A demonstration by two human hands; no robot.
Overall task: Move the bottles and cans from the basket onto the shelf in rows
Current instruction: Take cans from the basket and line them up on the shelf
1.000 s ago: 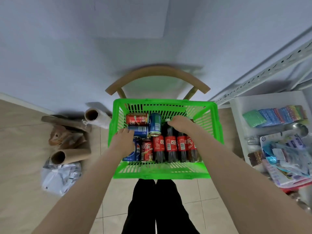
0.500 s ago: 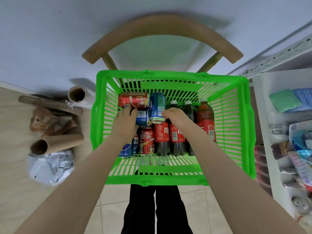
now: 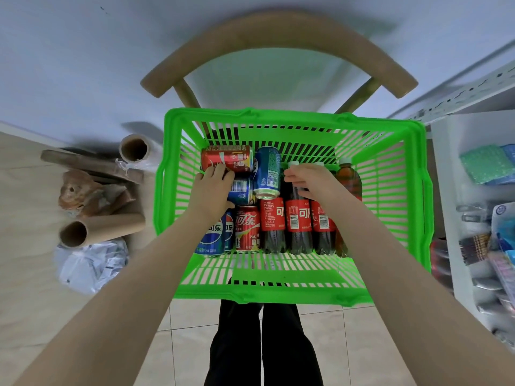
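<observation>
To our right stands the white metal shelf with perforated uprights. Its visible tier is crowded with packaged goods, and we make out no rows of drinks there, though the lower tiers are blurred. Ahead, the wooden chair with a curved backrest carries the green slatted plastic basket, and everything the task concerns lies inside that basket. In its right half three dark cola bottles with red labels lie side by side, with a brown tea bottle with a white cap just beside them toward the right wall. The left half holds the cans: a red cola can lying crosswise at the far end, a tall blue can next to it, a small blue can with a barcode nearer us, and more red and blue cans at the near end. Our right hand pinches the neck of one cola bottle between thumb and fingers. Our left hand is cupped over the small blue can, fingertips touching the red cola can; we cannot tell whether it truly grips. We judge this the first pick-up, with nothing shelved. The next move calls for lifting each piece clear of its neighbours, then swinging right toward bare shelf space.
</observation>
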